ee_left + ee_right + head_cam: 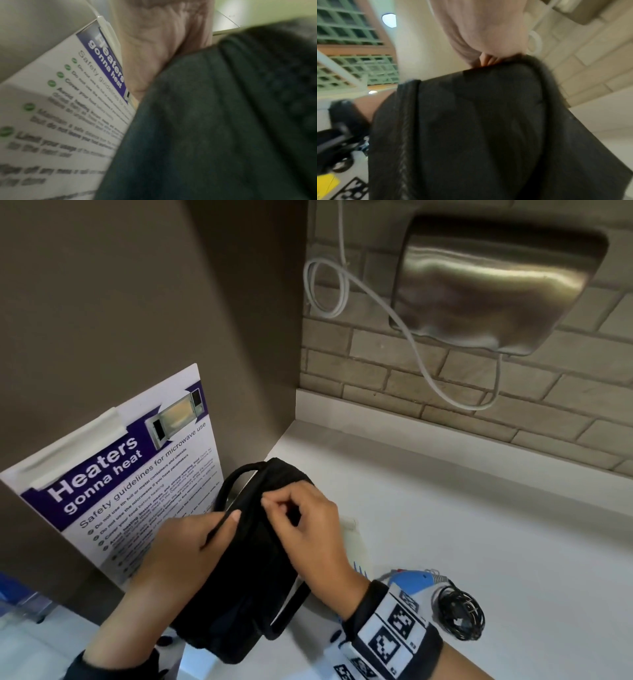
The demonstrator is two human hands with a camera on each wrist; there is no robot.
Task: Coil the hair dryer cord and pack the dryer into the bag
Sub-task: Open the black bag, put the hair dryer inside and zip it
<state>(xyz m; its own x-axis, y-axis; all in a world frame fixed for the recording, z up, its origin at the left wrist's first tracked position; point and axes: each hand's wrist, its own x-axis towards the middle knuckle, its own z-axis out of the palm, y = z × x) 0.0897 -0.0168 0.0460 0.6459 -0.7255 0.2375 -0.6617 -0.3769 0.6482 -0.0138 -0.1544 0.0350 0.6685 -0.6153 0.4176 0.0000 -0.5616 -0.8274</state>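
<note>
A black fabric bag (246,577) stands on the white counter (479,525) between my hands. My left hand (185,553) holds its left side, with the thumb over a thin black strap (236,474). My right hand (305,525) pinches the bag's top edge with curled fingers. The bag fills the left wrist view (214,128) and the right wrist view (471,128), where the fingertips (486,60) nip its rim. A blue and white hair dryer (418,578) lies on the counter behind my right wrist, next to its coiled black cord (462,614).
A microwave safety poster (130,484) leans against the brown panel at left. A steel hand dryer (496,285) with a looped white cable (329,289) hangs on the brick wall. Bare counter stretches to the right.
</note>
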